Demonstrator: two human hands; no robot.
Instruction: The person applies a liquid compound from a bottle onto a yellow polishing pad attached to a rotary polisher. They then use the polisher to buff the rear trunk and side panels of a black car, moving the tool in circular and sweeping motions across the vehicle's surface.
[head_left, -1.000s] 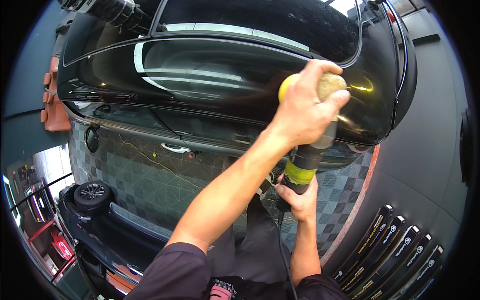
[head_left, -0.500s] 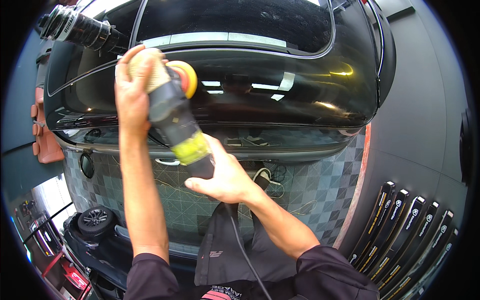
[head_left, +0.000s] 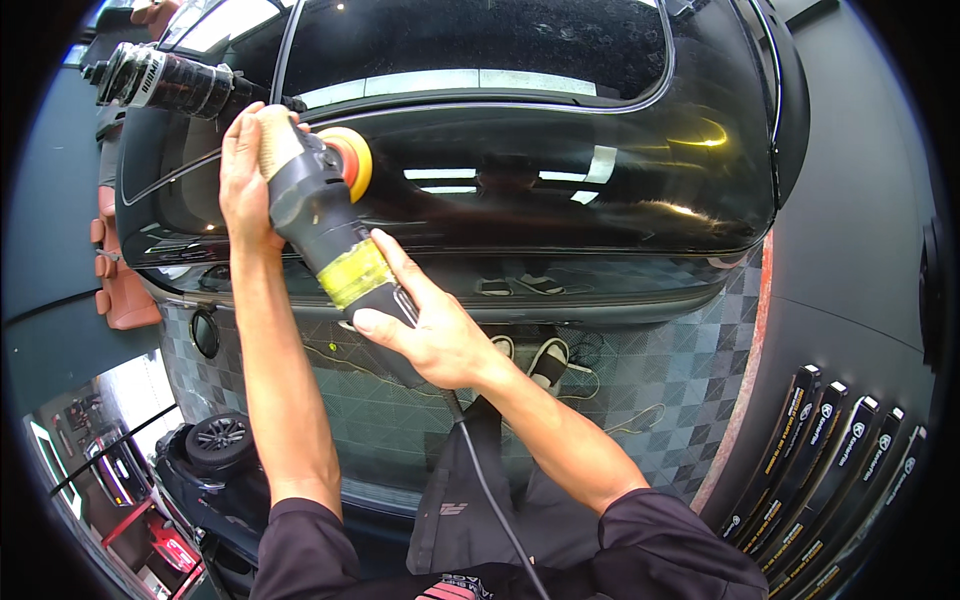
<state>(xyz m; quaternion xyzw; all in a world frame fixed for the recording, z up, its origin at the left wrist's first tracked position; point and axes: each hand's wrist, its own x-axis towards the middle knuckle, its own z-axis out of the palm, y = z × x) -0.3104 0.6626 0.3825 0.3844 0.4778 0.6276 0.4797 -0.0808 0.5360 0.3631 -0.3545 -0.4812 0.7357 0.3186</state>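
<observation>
Both my hands hold a car polisher, a black machine with a yellow band around its body. My left hand is closed around the pale wrapped cover on its head. My right hand grips the rear handle, with its index finger lying along the body. A round yellow and orange pad sits at the head, tilted, in front of the glossy black car's side panel. Whether the pad touches the paint I cannot tell. From the handle's end a grey cord runs down past my legs.
Against the car's window, at upper left, lies a black cylinder with a pale label. Several long black boxes stand at lower right. A second dark car is at lower left. A thin cable trails over the tiled floor.
The polisher and both hands have shifted left along the panel. My right index finger now shows stretched along the machine's body. The whole view has moved slightly, so the car appears further right.
</observation>
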